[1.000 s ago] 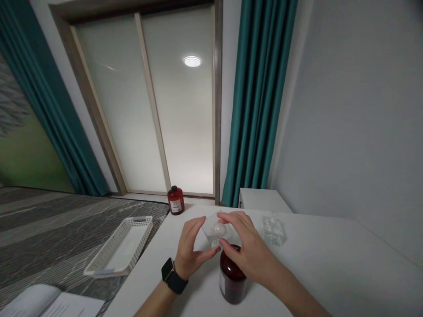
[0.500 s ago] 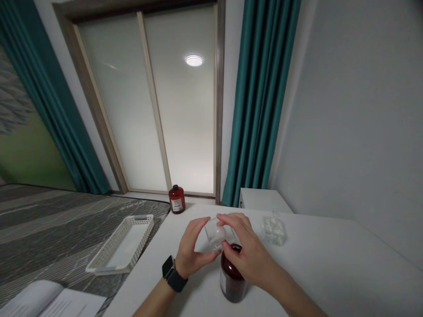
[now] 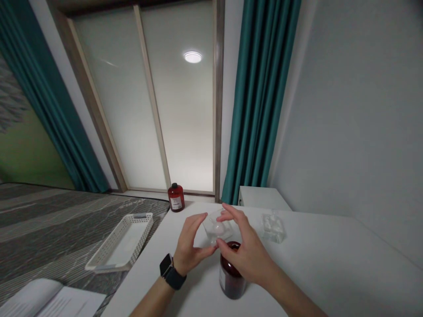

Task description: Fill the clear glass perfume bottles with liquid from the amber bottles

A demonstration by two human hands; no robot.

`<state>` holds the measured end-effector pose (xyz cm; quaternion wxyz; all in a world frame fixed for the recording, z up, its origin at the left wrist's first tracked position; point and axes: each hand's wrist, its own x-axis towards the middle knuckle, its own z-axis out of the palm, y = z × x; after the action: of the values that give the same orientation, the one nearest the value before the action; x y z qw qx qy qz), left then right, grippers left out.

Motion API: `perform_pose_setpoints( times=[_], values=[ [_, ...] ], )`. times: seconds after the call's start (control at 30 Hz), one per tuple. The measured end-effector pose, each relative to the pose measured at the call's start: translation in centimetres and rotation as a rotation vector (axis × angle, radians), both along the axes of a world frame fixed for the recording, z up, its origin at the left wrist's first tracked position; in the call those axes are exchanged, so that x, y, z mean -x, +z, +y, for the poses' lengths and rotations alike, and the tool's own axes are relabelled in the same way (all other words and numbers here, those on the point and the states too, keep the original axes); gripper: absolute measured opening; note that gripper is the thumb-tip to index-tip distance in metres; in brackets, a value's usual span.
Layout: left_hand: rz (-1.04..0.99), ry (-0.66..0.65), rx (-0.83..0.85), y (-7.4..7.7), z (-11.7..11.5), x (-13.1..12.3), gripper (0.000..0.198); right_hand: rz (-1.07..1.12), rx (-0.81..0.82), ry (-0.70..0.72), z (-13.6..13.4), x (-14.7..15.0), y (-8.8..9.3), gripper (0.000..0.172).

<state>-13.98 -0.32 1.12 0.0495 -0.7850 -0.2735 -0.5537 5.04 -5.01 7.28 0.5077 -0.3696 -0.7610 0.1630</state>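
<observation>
Hands meet over the white table (image 3: 313, 264), around a clear, thin-walled piece (image 3: 211, 229) with a pale rounded middle. Left hand (image 3: 190, 242): thumb and fingertips spread wide, gripping the near-left edges. Right hand (image 3: 244, 248): thumb at the lower edge, one finger lifted, another bent near the top; whether it truly grips, cannot tell. Nor is it plain whether the piece hangs just above the tabletop or rests on it.

Handling, as judged: light, even pressure at the rims, since see-through walls look easy to slip or flex. Left hand best bears the weight while the right shifts its fingers. Keep it level.

Main obstacle: dark brown bottle (image 3: 232, 286), upright just under the right hand, its top partly covered by thumb and palm. A dropped wrist could knock it; working a little higher seems safer.

Around: clear patterned block (image 3: 272, 229) to the right, apart from the hand. Red bottle with black cap (image 3: 176, 200) at the far table corner. White basket (image 3: 123, 246) and open book (image 3: 72, 301) off to the left, well out of the way. Dark watch (image 3: 172, 273) on left wrist.
</observation>
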Motion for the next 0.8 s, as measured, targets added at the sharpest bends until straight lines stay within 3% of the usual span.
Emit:
perform_pose_setpoints(
  times=[0.27, 0.8],
  values=[
    [0.017, -0.034, -0.022, -0.19, -0.06, -0.11, 0.064, -0.023, -0.027, 0.081, 0.25, -0.21, -0.56, 0.082],
    [-0.008, -0.011, -0.024, 0.17, -0.17, -0.21, 0.063, -0.075, -0.147, 0.04, 0.66, -0.54, -0.54, 0.079]
  ],
)
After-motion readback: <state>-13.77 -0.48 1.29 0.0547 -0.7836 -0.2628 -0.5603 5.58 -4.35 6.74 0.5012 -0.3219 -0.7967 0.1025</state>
